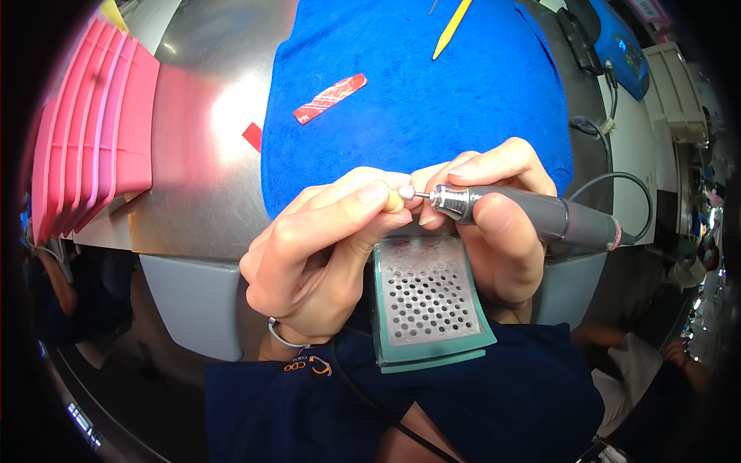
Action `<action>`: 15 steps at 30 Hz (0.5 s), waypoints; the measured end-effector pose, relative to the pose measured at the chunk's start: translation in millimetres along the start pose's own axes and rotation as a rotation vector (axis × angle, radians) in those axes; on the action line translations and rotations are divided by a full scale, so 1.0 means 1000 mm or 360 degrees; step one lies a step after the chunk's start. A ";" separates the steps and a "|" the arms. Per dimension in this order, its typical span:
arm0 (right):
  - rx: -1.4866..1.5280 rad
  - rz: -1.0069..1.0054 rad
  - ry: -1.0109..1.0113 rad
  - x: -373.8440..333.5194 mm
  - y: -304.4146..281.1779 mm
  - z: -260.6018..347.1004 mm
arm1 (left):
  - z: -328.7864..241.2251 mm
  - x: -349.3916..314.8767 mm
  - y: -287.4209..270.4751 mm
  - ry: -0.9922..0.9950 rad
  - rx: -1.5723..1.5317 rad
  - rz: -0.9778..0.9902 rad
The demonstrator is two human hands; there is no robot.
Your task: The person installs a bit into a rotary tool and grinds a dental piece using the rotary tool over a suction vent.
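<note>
My right hand (505, 220) is wrapped round a dark grey rotary handpiece (540, 212), its metal nose pointing left. A small pale grinding tip (407, 192) sits on the thin shank at its end. Between thumb and fingers, my left hand (316, 239) pinches a small yellowish piece (394, 203), mostly covered by the fingertips. Tip and piece meet or nearly meet; I cannot tell if they touch. Both hands are close together above the near edge of a blue towel (432, 108). Just below them is a perforated metal plate (428, 297) in a green frame.
Two red strips (330, 99) and a yellow pointed stick (452, 29) lie farther off. A pink ribbed bin (100, 131) stands left. From the handpiece a cable loops right, near a blue control unit (620, 50). Grey rests (193, 301) flank the table's near edge. Other people sit at both sides.
</note>
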State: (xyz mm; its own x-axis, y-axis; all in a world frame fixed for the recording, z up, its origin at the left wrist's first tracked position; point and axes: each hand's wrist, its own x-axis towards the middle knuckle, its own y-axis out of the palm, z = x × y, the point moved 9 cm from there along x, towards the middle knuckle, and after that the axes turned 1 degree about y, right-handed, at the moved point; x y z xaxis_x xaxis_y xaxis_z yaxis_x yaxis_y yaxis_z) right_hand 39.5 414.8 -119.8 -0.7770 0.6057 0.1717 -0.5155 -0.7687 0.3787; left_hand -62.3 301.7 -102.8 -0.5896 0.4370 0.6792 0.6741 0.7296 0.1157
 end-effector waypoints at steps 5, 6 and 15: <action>0.0003 0.0038 -0.0013 0.000 0.000 0.000 | 0.002 -0.002 -0.002 -0.0012 -0.0003 -0.0006; 0.0021 0.0046 -0.0014 0.000 0.001 0.000 | 0.002 -0.002 -0.001 -0.0004 -0.0024 -0.0007; 0.0079 0.0076 -0.0028 0.000 0.000 0.000 | -0.003 0.002 -0.002 0.0013 0.0066 -0.0003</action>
State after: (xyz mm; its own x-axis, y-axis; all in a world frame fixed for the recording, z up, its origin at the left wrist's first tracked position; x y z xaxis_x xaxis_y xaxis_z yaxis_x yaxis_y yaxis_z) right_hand 38.9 414.8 -119.4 -0.7936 0.5724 0.2063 -0.4592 -0.7859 0.4141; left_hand -63.5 299.8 -99.9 -0.5871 0.4313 0.6850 0.6538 0.7517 0.0870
